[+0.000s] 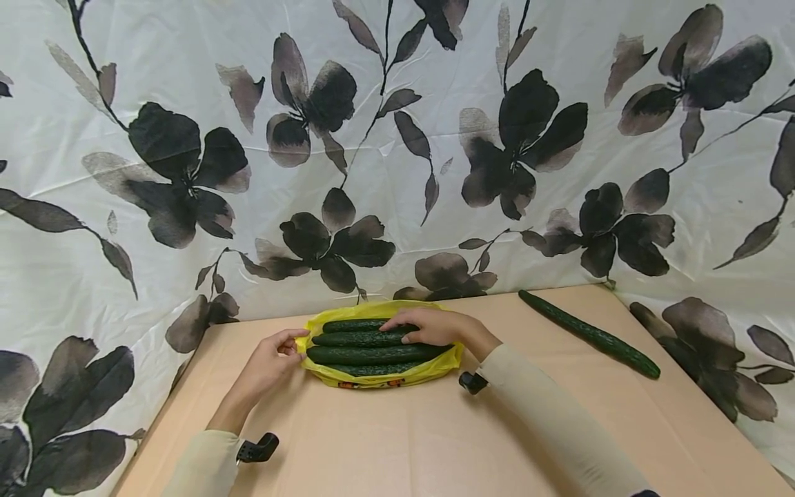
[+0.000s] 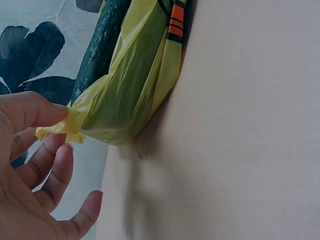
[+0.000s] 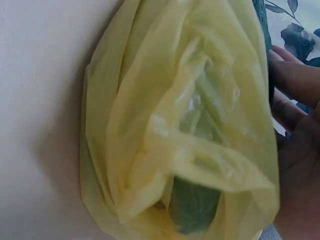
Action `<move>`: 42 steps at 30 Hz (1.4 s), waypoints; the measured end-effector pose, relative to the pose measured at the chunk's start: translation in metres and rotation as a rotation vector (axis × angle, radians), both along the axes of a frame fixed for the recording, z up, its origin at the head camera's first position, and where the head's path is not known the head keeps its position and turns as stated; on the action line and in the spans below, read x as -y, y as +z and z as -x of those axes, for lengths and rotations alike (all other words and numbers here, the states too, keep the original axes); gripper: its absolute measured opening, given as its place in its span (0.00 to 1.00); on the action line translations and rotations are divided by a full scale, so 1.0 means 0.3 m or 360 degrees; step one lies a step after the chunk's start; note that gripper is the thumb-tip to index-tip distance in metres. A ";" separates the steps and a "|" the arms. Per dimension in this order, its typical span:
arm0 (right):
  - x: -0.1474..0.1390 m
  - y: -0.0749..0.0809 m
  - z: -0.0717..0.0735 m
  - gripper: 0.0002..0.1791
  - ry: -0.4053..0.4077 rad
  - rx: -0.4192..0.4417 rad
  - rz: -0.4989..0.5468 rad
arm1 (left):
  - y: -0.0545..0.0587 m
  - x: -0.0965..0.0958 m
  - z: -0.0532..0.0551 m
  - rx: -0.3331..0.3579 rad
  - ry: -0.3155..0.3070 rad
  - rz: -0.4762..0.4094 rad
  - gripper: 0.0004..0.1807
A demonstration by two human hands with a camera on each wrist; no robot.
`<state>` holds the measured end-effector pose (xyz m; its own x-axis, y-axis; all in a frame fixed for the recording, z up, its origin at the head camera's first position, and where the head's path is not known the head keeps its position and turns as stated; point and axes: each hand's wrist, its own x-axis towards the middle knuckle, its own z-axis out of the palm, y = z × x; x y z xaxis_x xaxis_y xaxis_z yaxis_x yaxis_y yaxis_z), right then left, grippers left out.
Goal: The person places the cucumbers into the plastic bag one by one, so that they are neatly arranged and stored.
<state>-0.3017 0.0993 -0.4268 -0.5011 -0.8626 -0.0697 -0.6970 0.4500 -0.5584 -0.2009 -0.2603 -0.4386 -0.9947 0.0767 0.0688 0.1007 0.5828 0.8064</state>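
Note:
A yellow plastic bag (image 1: 373, 382) lies on the table with its opening facing up. Several long dark green cucumbers (image 1: 373, 355) lie side by side inside it. My left hand (image 1: 268, 362) pinches the left end of the bag's rim between thumb and forefinger; the other fingers are spread apart in the left wrist view. From the right, my right hand (image 1: 437, 326) reaches over the bag, its thumb and fingers about one of the rear cucumbers (image 1: 348, 339). In the right wrist view the bag (image 3: 150, 110) covers much of that cucumber.
Another cucumber (image 1: 590, 334) lies slantwise on the table (image 1: 397, 442), right of the bag. Behind and beside the table hangs a white cloth (image 1: 435, 179) with dark flowers, close to the table's back edge.

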 end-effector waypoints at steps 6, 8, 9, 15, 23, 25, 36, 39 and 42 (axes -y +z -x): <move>-0.009 -0.007 -0.001 0.26 -0.0061 0.0078 0.0030 | 0.007 -0.005 -0.004 0.0008 0.0007 -0.0007 0.25; -0.013 -0.005 0.001 0.25 -0.0091 0.0100 0.0038 | 0.009 -0.007 -0.006 0.0014 0.0014 -0.0013 0.25; -0.017 -0.004 0.001 0.25 -0.0109 0.0110 0.0044 | 0.009 -0.007 -0.006 0.0016 0.0016 -0.0013 0.25; -0.073 0.017 0.013 0.24 -0.0128 0.0108 0.0143 | 0.007 -0.007 -0.003 0.0013 0.0013 -0.0002 0.25; -0.172 0.054 0.015 0.23 -0.0152 0.0274 0.0430 | 0.001 0.002 0.002 -0.0027 -0.0002 0.0016 0.24; -0.199 0.064 0.011 0.24 -0.0171 0.0325 0.0513 | 0.000 0.003 0.001 -0.0033 -0.0005 0.0017 0.24; -0.375 0.079 0.006 0.24 -0.0315 0.0372 0.0686 | 0.001 -0.003 0.001 -0.0017 0.0000 -0.0007 0.24; -0.430 0.079 0.000 0.25 -0.0372 0.0345 0.0680 | 0.002 -0.004 0.001 -0.0017 0.0004 -0.0011 0.24; -0.485 0.074 -0.002 0.25 -0.0429 0.0350 0.0689 | 0.002 -0.004 0.002 -0.0010 0.0010 -0.0016 0.24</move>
<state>-0.3010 0.2447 -0.4045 -0.7217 -0.6790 0.1348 -0.4352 0.2936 -0.8511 -0.2016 -0.2591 -0.4380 -0.9947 0.0698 0.0759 0.1024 0.5754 0.8114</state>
